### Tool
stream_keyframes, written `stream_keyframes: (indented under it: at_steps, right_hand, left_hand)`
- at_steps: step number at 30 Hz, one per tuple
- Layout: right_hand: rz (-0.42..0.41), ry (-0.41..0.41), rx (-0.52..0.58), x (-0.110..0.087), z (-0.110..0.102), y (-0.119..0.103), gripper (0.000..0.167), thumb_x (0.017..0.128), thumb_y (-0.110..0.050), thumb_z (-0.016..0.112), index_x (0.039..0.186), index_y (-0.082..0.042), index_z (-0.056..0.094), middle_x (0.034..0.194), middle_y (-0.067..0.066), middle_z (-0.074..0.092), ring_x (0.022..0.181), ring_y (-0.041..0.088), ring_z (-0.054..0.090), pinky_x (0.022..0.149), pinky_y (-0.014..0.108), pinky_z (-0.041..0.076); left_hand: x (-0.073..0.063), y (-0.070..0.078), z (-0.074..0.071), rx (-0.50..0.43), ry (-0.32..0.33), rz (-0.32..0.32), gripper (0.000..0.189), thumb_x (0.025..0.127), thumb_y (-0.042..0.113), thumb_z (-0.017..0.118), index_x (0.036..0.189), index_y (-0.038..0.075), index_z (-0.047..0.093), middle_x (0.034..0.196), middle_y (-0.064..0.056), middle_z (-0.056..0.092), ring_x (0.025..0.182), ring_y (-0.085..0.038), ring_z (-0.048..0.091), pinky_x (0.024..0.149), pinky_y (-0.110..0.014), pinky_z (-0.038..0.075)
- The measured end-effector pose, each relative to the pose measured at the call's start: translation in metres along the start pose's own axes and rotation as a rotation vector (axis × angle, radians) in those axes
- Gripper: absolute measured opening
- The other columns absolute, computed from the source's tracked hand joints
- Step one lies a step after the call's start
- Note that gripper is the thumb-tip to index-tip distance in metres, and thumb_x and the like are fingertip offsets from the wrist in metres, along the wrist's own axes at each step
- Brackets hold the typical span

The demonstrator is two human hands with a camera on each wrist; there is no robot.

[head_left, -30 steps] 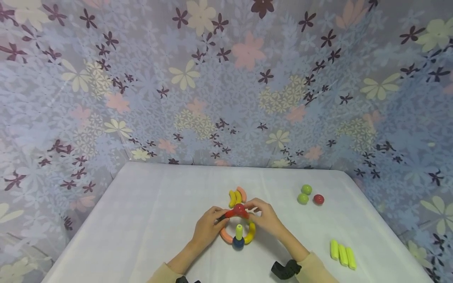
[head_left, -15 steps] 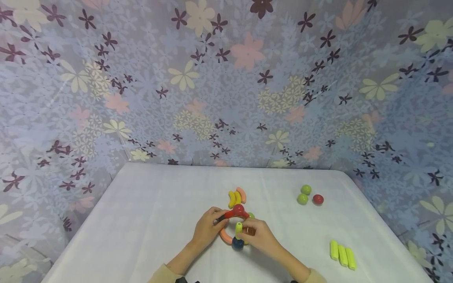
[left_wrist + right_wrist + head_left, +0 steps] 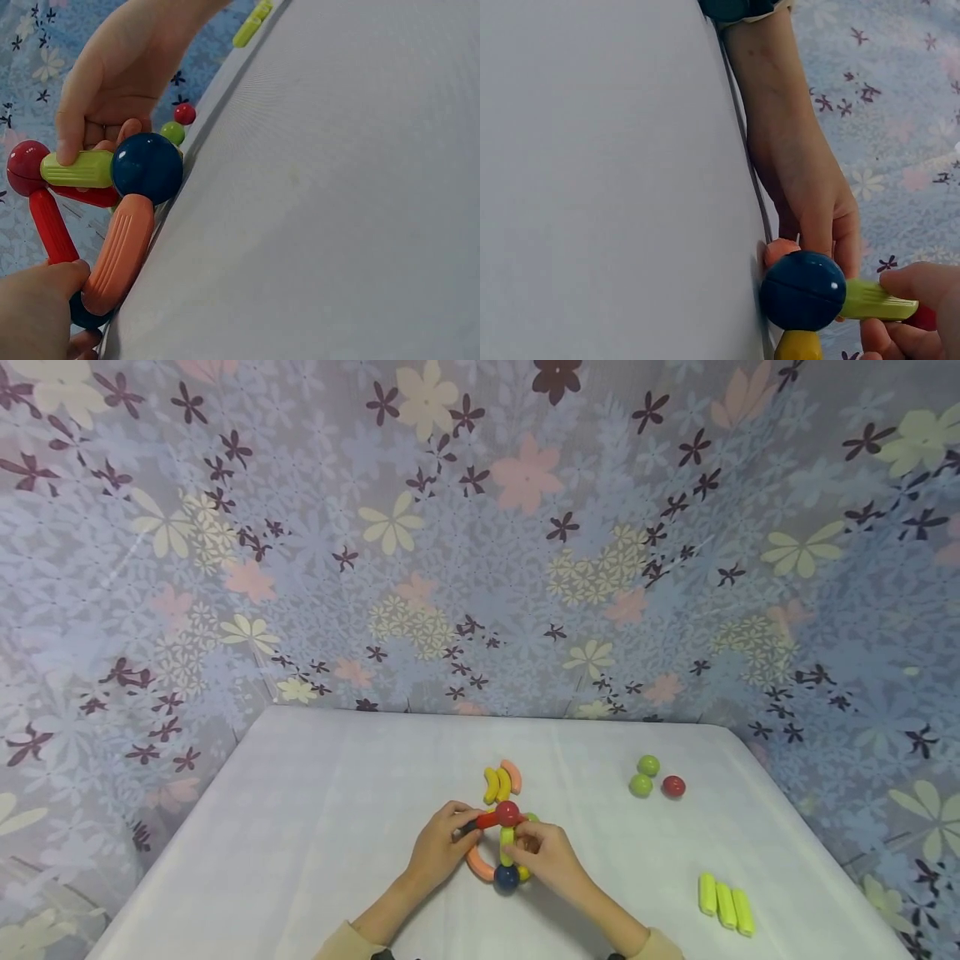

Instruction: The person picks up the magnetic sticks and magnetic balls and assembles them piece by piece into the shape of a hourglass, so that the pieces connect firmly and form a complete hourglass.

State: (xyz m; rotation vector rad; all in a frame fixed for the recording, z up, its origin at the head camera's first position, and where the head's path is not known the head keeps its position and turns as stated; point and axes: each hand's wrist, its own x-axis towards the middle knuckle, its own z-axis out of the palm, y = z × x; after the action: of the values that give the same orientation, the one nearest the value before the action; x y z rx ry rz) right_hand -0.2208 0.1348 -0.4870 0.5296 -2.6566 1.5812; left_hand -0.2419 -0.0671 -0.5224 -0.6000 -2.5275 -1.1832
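A toy frame of coloured rods and balls stands on the white table before me. My left hand (image 3: 442, 842) grips its left corner, where a red rod (image 3: 54, 225) and a peach curved rod (image 3: 120, 255) meet a partly hidden dark blue ball (image 3: 90, 313). My right hand (image 3: 551, 857) pinches a lime-green rod (image 3: 79, 169) between thumb and fingers. That rod runs from the front dark blue ball (image 3: 506, 877) up to a red ball (image 3: 507, 813), touching both. Fingers partly cover a yellow curved rod (image 3: 799, 346) and a green ball (image 3: 532, 817) on the right.
Behind the frame lie two yellow curved rods (image 3: 497, 784) and a peach curved rod (image 3: 512, 776). Farther right are two green balls (image 3: 641, 785) and a red ball (image 3: 673, 787). Several lime-green rods (image 3: 725, 906) lie side by side at the front right.
My right hand has moved from the frame's far right corner to the lime-green rod. The red ball has come down toward me onto that rod's top end. My left hand keeps its grip.
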Motion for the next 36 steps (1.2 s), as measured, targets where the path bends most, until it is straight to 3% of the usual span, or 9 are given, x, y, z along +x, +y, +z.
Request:
stream_keyframes:
  at_steps: [9,18,21,26,32,34,36]
  right_hand:
    - [-0.058,-0.008,-0.032,-0.001,-0.004,0.002,0.018,0.082,-0.018,0.073,0.089,-0.001,0.067,0.069,0.001,0.058,0.058,-0.001,0.046,0.051,0.017,0.041]
    - [0.057,-0.010,-0.019,-0.023,-0.032,0.011,0.019,0.087,-0.016,0.067,0.099,-0.002,0.068,0.074,0.007,0.063,0.059,0.000,0.048,0.054,0.018,0.043]
    - [0.118,0.068,-0.059,-0.035,-0.047,0.018,0.016,0.086,-0.013,0.067,0.097,-0.002,0.069,0.074,0.007,0.063,0.059,0.000,0.048,0.055,0.018,0.044]
    - [0.227,0.276,-0.238,-0.062,-0.080,0.031,0.010,0.083,-0.006,0.068,0.093,-0.005,0.070,0.076,0.001,0.064,0.063,-0.002,0.049,0.059,0.018,0.045]
    - [0.253,0.510,-0.505,-0.093,-0.126,0.049,0.016,0.079,-0.005,0.071,0.095,-0.002,0.070,0.083,0.007,0.068,0.066,-0.006,0.047,0.058,0.020,0.043]
    - [0.298,0.555,-0.538,-0.102,-0.139,0.053,0.019,0.079,-0.007,0.072,0.096,-0.001,0.069,0.085,0.011,0.068,0.066,-0.003,0.048,0.058,0.022,0.042]
    - [0.370,0.541,-0.544,-0.108,-0.149,0.056,0.025,0.080,-0.012,0.071,0.101,0.002,0.068,0.088,0.015,0.069,0.067,0.002,0.052,0.059,0.025,0.043]
  left_hand:
    - [0.000,0.002,0.000,-0.005,0.001,-0.028,0.027,0.085,0.017,0.069,0.112,0.017,0.070,0.105,0.002,0.062,0.091,-0.013,0.060,0.074,-0.024,0.047]
    - [0.000,0.003,0.001,-0.042,-0.032,-0.111,0.026,0.086,0.022,0.067,0.111,0.018,0.070,0.106,0.005,0.062,0.098,-0.013,0.060,0.082,-0.028,0.049]
    - [0.000,0.003,0.000,-0.048,-0.039,-0.133,0.026,0.086,0.022,0.067,0.111,0.018,0.069,0.106,0.005,0.062,0.099,-0.013,0.060,0.083,-0.028,0.049]
    - [-0.001,0.002,0.001,-0.067,-0.045,-0.148,0.026,0.086,0.023,0.067,0.111,0.018,0.069,0.105,0.005,0.061,0.099,-0.013,0.060,0.083,-0.028,0.049]
    - [-0.001,0.000,0.001,-0.079,-0.043,-0.154,0.025,0.086,0.024,0.067,0.111,0.019,0.069,0.105,0.006,0.061,0.098,-0.012,0.059,0.082,-0.027,0.048]
    - [-0.001,0.000,0.000,-0.085,-0.044,-0.155,0.025,0.087,0.024,0.067,0.112,0.019,0.069,0.105,0.006,0.061,0.098,-0.012,0.059,0.082,-0.027,0.048]
    - [0.000,0.001,-0.001,-0.090,-0.044,-0.157,0.025,0.087,0.024,0.067,0.112,0.019,0.069,0.105,0.005,0.061,0.099,-0.013,0.059,0.083,-0.028,0.049]
